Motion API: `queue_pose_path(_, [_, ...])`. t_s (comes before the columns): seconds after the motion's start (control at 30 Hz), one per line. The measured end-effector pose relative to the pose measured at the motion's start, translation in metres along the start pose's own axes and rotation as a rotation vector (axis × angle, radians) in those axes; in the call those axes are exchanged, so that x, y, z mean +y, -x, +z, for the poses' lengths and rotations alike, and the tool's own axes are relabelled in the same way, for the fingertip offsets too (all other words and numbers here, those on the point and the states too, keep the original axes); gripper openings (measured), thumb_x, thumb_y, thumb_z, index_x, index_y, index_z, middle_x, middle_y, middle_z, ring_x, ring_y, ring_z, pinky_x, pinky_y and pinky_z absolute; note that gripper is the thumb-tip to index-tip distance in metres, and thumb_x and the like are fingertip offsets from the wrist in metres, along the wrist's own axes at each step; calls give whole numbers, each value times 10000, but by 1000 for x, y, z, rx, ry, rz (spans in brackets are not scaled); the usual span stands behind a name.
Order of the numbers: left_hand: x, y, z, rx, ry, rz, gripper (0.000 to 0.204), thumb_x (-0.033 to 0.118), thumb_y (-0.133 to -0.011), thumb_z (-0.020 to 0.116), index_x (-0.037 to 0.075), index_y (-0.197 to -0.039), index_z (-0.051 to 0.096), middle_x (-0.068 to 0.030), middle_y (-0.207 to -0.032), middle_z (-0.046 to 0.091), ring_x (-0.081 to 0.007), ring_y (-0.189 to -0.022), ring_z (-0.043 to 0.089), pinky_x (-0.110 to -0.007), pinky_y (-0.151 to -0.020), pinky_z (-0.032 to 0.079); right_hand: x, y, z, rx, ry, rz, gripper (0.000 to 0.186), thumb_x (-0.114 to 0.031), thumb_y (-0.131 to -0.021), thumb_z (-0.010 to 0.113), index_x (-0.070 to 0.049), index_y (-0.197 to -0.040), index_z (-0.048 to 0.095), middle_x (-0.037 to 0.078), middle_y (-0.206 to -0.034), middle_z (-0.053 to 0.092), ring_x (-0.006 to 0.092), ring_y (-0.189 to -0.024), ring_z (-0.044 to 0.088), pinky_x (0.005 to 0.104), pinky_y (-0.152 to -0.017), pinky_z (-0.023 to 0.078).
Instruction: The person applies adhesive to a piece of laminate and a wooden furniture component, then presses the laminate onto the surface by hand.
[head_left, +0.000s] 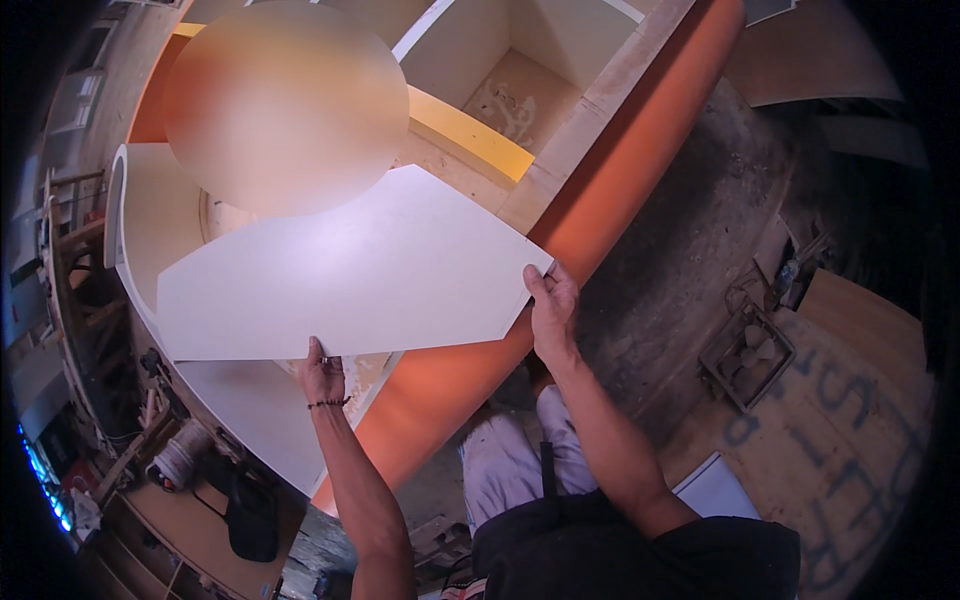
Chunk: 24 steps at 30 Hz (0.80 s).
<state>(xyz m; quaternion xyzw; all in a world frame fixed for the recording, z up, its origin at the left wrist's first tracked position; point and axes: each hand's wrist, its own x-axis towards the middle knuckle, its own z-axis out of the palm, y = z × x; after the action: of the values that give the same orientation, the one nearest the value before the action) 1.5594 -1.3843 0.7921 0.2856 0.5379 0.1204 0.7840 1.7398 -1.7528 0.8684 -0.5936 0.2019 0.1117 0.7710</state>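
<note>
Dusty workshop floor [680, 260], orange-edged cabinet carcass [600, 190] below, white panel [350, 275] held flat above it, left hand [322, 375] pinching near edge, right hand [553, 310] gripping right corner, fingers apparently curled underneath

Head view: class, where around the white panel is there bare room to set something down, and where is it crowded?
Both hands, left hand and right hand, grip the white panel over an open cabinet. Free: the compartment floor between its white walls, and the plywood sheet right of the person's legs. Crowded: the workbench at lower left, littered with tools, and the fan on the floor.
</note>
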Motion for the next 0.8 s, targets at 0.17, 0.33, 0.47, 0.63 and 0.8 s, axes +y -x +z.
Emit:
queue_pose_path(0.17, [0, 1, -1, 18, -49, 22, 266, 207, -1071, 591, -15, -1210, 638, -103, -1169, 724, -208, -1080, 714, -328, -932, 624, 2, 0, -1, 3, -5, 33, 284, -153, -1030, 657, 44, -1235, 644, 86, -1126, 737, 112, -1023, 670, 266, -935, 504])
queue_pose_path(0.33, [1, 0, -4, 7, -41, -12, 271, 223, -1068, 600, -10, -1201, 640, -100, -1179, 718, -211, -1100, 704, -338, -964, 608, 4, -3, -5, -7, 13, 29, 270, -155, -1033, 651, 47, -1211, 649, 87, -1102, 742, 106, -989, 679, 259, -898, 518])
queue_pose_path(0.47, [-1, -4, -5, 49, -39, -35, 259, 231, -1058, 619, 0, -1171, 653, -101, -1171, 719, -207, -1094, 705, -340, -959, 611, 3, -3, -4, 13, 64, 9, 236, -136, -1046, 615, 57, -1176, 654, 100, -1086, 745, 110, -967, 689, 260, -864, 531])
queue_pose_path(0.63, [-2, -10, -11, 93, -16, -62, 244, 211, -1028, 670, 6, -1159, 665, -115, -1178, 705, -212, -1099, 690, -334, -988, 595, 3, -3, -5, 8, 82, 12, 247, -141, -1047, 610, 68, -1166, 666, 95, -1056, 750, 108, -952, 690, 257, -846, 533])
queue_pose_path(0.8, [-4, -13, -5, 150, -19, -68, 284, 185, -994, 719, -12, -1191, 668, -143, -1224, 675, -228, -1101, 680, -330, -999, 590, 1, -4, -4, 15, 122, 7, 249, -142, -1041, 614, 73, -1151, 672, 97, -1022, 759, 110, -905, 698, 256, -808, 540])
